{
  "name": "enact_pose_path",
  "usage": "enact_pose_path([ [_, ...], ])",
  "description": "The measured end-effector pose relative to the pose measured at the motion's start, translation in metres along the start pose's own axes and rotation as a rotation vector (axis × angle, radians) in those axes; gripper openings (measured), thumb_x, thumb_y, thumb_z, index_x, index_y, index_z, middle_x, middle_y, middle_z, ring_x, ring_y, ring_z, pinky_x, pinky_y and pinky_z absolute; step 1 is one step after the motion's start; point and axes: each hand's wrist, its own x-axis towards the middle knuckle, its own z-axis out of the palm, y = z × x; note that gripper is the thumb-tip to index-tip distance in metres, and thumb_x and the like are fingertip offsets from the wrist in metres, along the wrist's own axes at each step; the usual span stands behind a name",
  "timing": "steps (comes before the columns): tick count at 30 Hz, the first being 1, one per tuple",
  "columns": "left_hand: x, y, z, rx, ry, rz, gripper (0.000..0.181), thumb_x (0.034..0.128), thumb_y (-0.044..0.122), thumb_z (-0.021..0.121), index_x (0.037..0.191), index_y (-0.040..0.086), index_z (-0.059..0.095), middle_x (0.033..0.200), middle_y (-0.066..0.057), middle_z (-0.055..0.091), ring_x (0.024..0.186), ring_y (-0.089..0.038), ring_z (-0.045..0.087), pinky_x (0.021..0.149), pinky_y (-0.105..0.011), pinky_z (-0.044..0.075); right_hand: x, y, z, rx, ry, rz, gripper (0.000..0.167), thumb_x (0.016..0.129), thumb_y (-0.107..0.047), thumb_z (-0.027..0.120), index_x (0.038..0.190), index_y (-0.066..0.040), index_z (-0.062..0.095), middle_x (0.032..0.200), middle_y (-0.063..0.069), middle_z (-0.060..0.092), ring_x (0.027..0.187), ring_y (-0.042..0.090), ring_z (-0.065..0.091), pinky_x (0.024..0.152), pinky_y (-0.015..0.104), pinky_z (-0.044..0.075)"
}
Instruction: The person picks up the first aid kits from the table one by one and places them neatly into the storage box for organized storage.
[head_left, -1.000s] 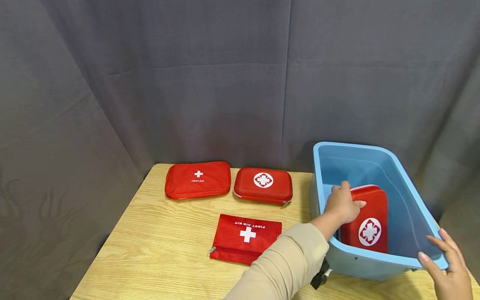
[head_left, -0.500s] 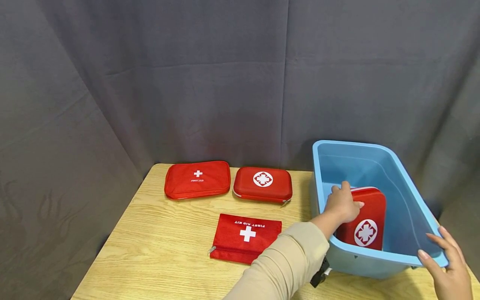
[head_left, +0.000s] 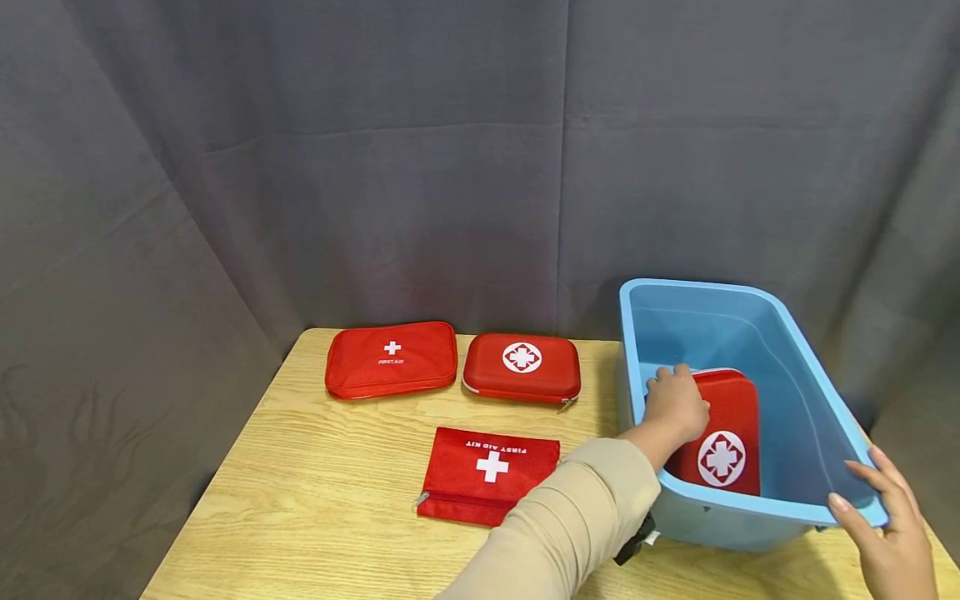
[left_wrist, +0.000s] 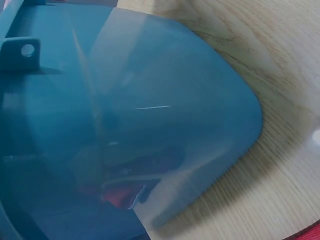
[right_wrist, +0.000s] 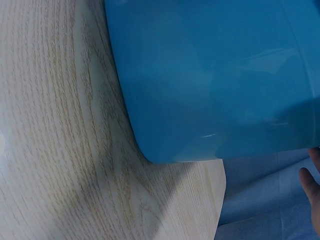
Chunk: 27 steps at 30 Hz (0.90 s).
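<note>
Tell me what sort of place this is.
Probably a staged indoor workspace, though I can't be sure: grey curtains hang behind and beside a wood-grain table, which bears an open blue bin.

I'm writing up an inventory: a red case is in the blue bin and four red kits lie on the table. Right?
Not four but three: in the head view, the table holds the FIRST AID case, the round-emblem case and the FIRST AID KIT pouch. The rest holds: a red case is in the blue bin.
</note>
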Motion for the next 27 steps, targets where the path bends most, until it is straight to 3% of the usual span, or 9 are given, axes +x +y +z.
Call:
enact_pose_path([
  [6, 0.003, 0.001, 0.002, 0.114, -0.02, -0.005, 0.047, 0.0725, 0.033, 0.065, 0.11, 0.014, 0.045, 0.095, 0.002, 0.044, 0.088, -0.011, 0.041, 0.067, -0.021, 0.039, 0.0, -0.001, 0.0, -0.009, -0.009, -0.021, 0.047, 0.077, 0.008, 0.052, 0.122, -0.004, 0.046, 0.136, -0.007, 0.028, 0.117, -0.001, 0.021, 0.094, 0.012, 0.012],
  [9, 0.004, 0.0, 0.001, 0.141, -0.048, 0.034, 0.051, 0.0719, 0.04, 0.065, 0.112, 0.014, 0.045, 0.097, 0.004, 0.046, 0.09, -0.009, 0.041, 0.069, -0.021, 0.038, 0.0, -0.001, 0.001, -0.011, -0.013, -0.024, 0.047, 0.077, 0.009, 0.052, 0.122, -0.003, 0.046, 0.136, -0.006, 0.028, 0.118, -0.001, 0.021, 0.092, 0.009, 0.013],
  [13, 0.004, -0.004, -0.006, 0.063, -0.103, 0.105, 0.054, 0.0702, 0.044, 0.066, 0.112, 0.015, 0.046, 0.094, 0.005, 0.048, 0.088, -0.007, 0.044, 0.067, -0.02, 0.039, -0.001, -0.001, 0.002, -0.011, -0.02, -0.027, 0.046, 0.078, 0.008, 0.052, 0.122, -0.003, 0.045, 0.137, -0.006, 0.026, 0.118, 0.0, 0.019, 0.093, 0.011, 0.012],
  [20, 0.004, -0.022, -0.03, -0.231, -0.181, 0.268, 0.061, 0.0735, 0.037, 0.065, 0.126, 0.017, 0.041, 0.114, 0.009, 0.05, 0.095, -0.003, 0.047, 0.068, -0.018, 0.044, -0.002, -0.001, 0.003, -0.016, -0.021, -0.016, 0.046, 0.079, 0.006, 0.052, 0.123, -0.005, 0.045, 0.137, -0.006, 0.025, 0.119, -0.001, 0.018, 0.095, 0.014, 0.01],
  [24, 0.004, -0.038, -0.042, -0.441, -0.239, 0.277, 0.059, 0.0742, 0.032, 0.066, 0.126, 0.019, 0.041, 0.116, 0.008, 0.051, 0.097, -0.004, 0.05, 0.069, -0.02, 0.044, -0.002, -0.001, 0.002, -0.02, -0.022, -0.002, 0.047, 0.08, 0.005, 0.052, 0.124, -0.008, 0.045, 0.138, -0.007, 0.024, 0.12, -0.001, 0.016, 0.096, 0.014, 0.009],
  [27, 0.003, -0.051, -0.047, -0.655, -0.29, 0.251, 0.056, 0.0746, 0.027, 0.067, 0.124, 0.018, 0.044, 0.112, 0.008, 0.053, 0.096, -0.005, 0.05, 0.069, -0.02, 0.045, -0.002, -0.001, 0.003, -0.016, -0.019, 0.002, 0.047, 0.079, 0.005, 0.052, 0.124, -0.008, 0.045, 0.137, -0.007, 0.024, 0.119, -0.001, 0.017, 0.094, 0.011, 0.011],
])
